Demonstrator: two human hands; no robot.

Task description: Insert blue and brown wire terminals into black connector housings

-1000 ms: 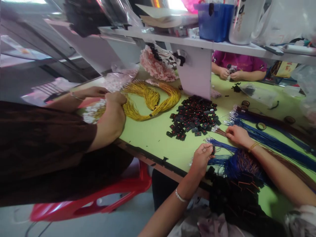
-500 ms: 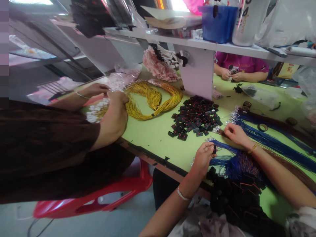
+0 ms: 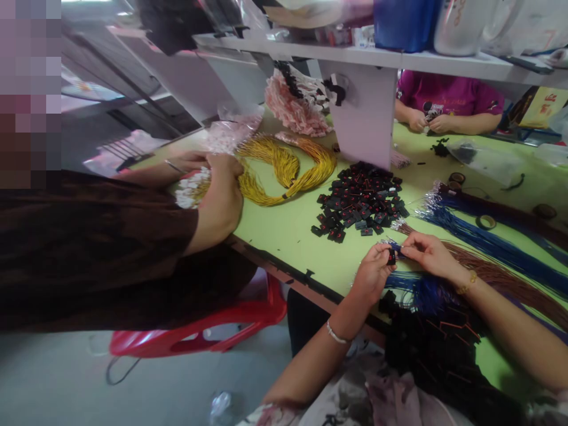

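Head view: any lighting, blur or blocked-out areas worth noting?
Head view: pixelated blocks hide the upper left corner; a sheen shows on the red seat; the green table is dimmer beneath the shelf; the black piece in the left hand lacks sharp detail.

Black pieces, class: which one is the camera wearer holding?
The black piece pinched in the left hand; that grip sets it apart from the pile lying on the green table.

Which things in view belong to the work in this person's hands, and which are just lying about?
In the work:
black piece, held in the left hand
blue wires, at the right hand's fingertips
pile of black pieces, likely more of the same

Apparently just lying about:
roll of tape
blue tub
red chair
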